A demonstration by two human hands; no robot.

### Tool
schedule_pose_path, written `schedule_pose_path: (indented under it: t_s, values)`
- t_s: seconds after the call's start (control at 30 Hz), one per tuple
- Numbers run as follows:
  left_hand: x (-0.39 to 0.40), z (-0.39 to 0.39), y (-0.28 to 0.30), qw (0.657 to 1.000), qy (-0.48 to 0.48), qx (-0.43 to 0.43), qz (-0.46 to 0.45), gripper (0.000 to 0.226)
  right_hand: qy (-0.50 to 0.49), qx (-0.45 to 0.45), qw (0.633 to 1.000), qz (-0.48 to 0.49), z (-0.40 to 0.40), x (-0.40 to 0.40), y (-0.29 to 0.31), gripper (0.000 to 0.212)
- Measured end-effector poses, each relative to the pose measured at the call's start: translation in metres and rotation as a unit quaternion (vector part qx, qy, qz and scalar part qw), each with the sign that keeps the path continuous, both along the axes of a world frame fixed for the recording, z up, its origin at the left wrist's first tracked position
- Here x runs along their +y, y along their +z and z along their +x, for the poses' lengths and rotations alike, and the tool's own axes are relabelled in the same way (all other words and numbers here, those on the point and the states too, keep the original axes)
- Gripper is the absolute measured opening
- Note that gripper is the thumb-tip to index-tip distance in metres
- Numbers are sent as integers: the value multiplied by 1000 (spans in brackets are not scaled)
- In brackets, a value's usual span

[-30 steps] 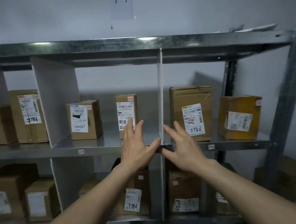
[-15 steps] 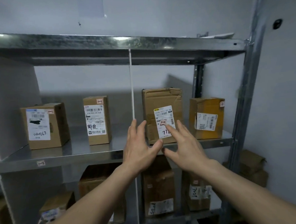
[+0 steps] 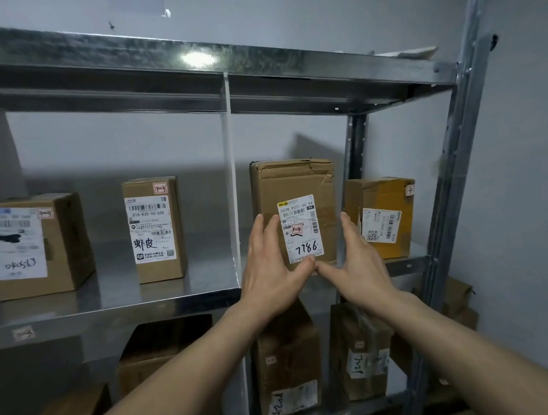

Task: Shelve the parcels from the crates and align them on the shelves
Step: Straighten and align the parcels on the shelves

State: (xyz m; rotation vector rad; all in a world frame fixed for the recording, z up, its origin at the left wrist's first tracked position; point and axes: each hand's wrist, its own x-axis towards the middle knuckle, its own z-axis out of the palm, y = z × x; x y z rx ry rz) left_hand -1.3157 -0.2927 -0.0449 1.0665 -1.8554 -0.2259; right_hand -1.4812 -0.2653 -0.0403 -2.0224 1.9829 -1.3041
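Brown cardboard fills the space between our hands: the tall parcel (image 3: pixel 292 187) marked 7786 stands upright on the metal shelf (image 3: pixel 163 295), just right of the thin white divider (image 3: pixel 232 177). Our left hand (image 3: pixel 269 271) lies flat against its front left side with fingers straight, and our right hand (image 3: pixel 359 263) reaches along its right edge, fingers straight too; the two thumbs nearly meet under the white label (image 3: pixel 301 229). Neither hand grips anything. Just beyond our right hand sits a yellow-taped parcel (image 3: pixel 389 214), close beside the tall one. Past the divider to the left of our left hand stand a narrow labelled parcel (image 3: pixel 155 229) and, farther off, a squat parcel (image 3: pixel 36 246). Below our wrists, on the lower shelf, more parcels (image 3: pixel 289 365) stand in shadow.
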Motion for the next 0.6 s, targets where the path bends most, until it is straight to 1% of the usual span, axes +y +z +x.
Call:
schedule_pose_path:
  t_s: [0.17, 0.3, 0.4, 0.53, 0.6]
  values:
    - [-15, -8, -2, 1000, 18, 16, 16, 101, -5, -72, 997, 8, -5, -22, -2, 112]
    - [-29, -15, -3, 999, 47, 17, 21, 107, 2, -119, 993, 22, -10, -44, -1, 109]
    - [-42, -20, -2, 996, 70, 32, 37, 109, 15, -137, 990, 36, -15, -59, 1, 107]
    - [-55, -27, -2, 990, 99, 45, 89, 110, 53, -154, 985, 51, -25, -79, 7, 106]
    - [-61, -29, -3, 986, 117, 46, 106, 108, 69, -157, 984, 55, -28, -89, 7, 99]
